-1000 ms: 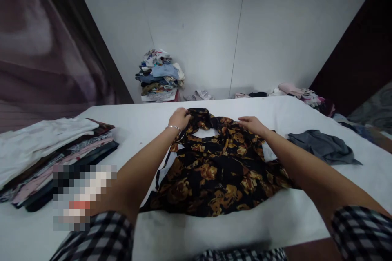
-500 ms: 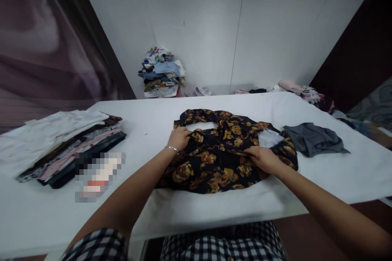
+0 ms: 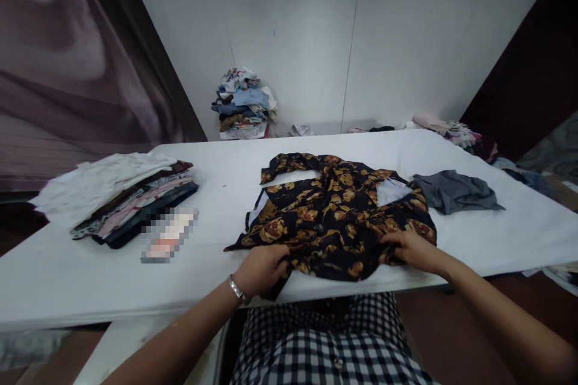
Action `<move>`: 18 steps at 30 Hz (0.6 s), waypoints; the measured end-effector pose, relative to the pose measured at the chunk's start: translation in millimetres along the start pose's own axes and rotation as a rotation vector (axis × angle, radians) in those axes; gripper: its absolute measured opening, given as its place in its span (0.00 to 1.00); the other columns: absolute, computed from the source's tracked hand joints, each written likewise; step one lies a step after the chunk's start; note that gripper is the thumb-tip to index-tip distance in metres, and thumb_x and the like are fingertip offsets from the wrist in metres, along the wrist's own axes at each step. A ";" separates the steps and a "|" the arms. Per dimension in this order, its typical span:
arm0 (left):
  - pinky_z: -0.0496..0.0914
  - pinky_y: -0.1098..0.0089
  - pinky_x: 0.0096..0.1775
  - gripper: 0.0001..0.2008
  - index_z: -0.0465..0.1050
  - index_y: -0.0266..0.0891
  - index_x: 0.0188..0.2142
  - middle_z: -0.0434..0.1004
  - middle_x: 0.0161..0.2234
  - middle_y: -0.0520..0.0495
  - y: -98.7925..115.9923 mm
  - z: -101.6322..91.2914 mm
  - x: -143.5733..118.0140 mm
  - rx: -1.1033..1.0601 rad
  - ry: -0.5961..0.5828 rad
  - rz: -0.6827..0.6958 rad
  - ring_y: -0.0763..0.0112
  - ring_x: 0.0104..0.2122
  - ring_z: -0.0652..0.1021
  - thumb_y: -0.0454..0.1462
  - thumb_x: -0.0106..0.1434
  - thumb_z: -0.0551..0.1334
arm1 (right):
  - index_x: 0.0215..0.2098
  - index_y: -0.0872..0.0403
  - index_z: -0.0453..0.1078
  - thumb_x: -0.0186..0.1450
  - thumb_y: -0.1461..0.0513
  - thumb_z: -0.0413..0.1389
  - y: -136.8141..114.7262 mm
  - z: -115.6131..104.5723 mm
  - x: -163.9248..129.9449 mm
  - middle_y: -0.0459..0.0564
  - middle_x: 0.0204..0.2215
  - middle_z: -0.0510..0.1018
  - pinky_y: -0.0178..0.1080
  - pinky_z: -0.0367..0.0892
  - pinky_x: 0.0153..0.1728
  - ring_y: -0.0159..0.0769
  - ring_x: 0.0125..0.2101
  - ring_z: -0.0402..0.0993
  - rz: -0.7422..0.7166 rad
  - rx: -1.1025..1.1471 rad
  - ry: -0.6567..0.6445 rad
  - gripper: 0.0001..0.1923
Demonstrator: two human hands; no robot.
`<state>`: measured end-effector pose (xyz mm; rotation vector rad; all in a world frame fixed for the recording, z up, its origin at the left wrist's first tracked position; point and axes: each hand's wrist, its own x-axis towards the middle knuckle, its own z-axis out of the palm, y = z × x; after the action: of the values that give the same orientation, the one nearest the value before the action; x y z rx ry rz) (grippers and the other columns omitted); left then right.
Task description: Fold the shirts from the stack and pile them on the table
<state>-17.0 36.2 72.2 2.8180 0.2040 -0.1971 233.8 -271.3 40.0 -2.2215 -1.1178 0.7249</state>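
A black shirt (image 3: 334,204) with a gold and brown flower print lies spread on the white table (image 3: 212,277), rumpled along its near side. One sleeve curves out at the far left, and a pale lining shows near the right end. My left hand (image 3: 263,269), with a metal bracelet at the wrist, is closed on the shirt's near left edge, close to the table's front. On the near right edge, my right hand (image 3: 414,249) pinches the same cloth. Just beyond it on the right lies a crumpled grey garment (image 3: 458,191).
On the left, folded garments (image 3: 135,192) are stacked with a white one on top. A blurred-out, pixelated object (image 3: 170,237) lies beside them. Behind the table, a tall clothes pile (image 3: 244,103) stands by the wall, and more clothes (image 3: 451,129) are heaped at the right.
Both hands have moved toward me, the left one farther, down to the shirt's near edge. The shirt's left side now lies flatter, showing an open end at the left. The view has shifted slightly.
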 end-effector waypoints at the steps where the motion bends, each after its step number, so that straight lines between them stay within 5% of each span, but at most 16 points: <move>1: 0.68 0.64 0.37 0.11 0.73 0.42 0.35 0.79 0.35 0.46 -2.3 0.9 2.9 0.044 0.032 -0.060 0.60 0.35 0.77 0.37 0.62 0.52 | 0.42 0.50 0.77 0.48 0.69 0.48 -2.9 -1.3 3.4 0.46 0.41 0.81 0.41 0.68 0.47 0.41 0.42 0.76 0.023 -0.022 0.079 0.26; 3: 0.68 0.63 0.36 0.12 0.73 0.41 0.35 0.79 0.34 0.44 -5.4 -4.1 7.1 0.094 0.050 -0.137 0.58 0.35 0.78 0.41 0.63 0.53 | 0.45 0.50 0.76 0.50 0.68 0.50 -12.1 -4.1 7.9 0.47 0.42 0.80 0.40 0.69 0.46 0.42 0.42 0.76 0.039 -0.011 0.100 0.27; 6: 0.67 0.66 0.35 0.13 0.75 0.44 0.36 0.79 0.33 0.49 -4.8 -23.2 10.4 -0.008 0.052 -0.113 0.62 0.34 0.78 0.47 0.61 0.56 | 0.48 0.49 0.75 0.52 0.64 0.56 -26.3 -7.9 10.6 0.47 0.41 0.80 0.39 0.70 0.43 0.41 0.40 0.76 -0.036 0.084 -0.148 0.24; 8: 0.67 0.69 0.34 0.16 0.76 0.46 0.37 0.79 0.33 0.51 -4.9 -39.5 17.0 -0.135 0.114 -0.080 0.65 0.33 0.77 0.50 0.61 0.55 | 0.49 0.50 0.74 0.54 0.60 0.59 -29.8 -12.1 15.1 0.47 0.41 0.80 0.40 0.70 0.43 0.41 0.40 0.76 -0.070 0.151 -0.195 0.23; 13: 0.67 0.70 0.35 0.19 0.76 0.44 0.38 0.80 0.36 0.49 -32.1 -66.0 79.3 -0.085 0.252 -0.152 0.65 0.35 0.77 0.52 0.63 0.53 | 0.44 0.51 0.76 0.57 0.55 0.58 -7.3 -41.5 60.2 0.49 0.37 0.81 0.43 0.71 0.41 0.41 0.38 0.76 -0.019 0.201 0.168 0.18; 18: 0.68 0.66 0.42 0.17 0.77 0.43 0.42 0.76 0.46 0.42 -88.6 -52.5 163.0 0.163 0.157 -0.287 0.59 0.45 0.76 0.49 0.61 0.57 | 0.43 0.53 0.76 0.59 0.58 0.56 28.9 -82.6 131.4 0.48 0.28 0.80 0.37 0.70 0.34 0.37 0.29 0.75 0.196 -0.071 0.462 0.15</move>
<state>134.5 155.5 70.2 2.9554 0.6581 -0.0564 371.8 -195.2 50.2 -2.4124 -0.7133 0.2229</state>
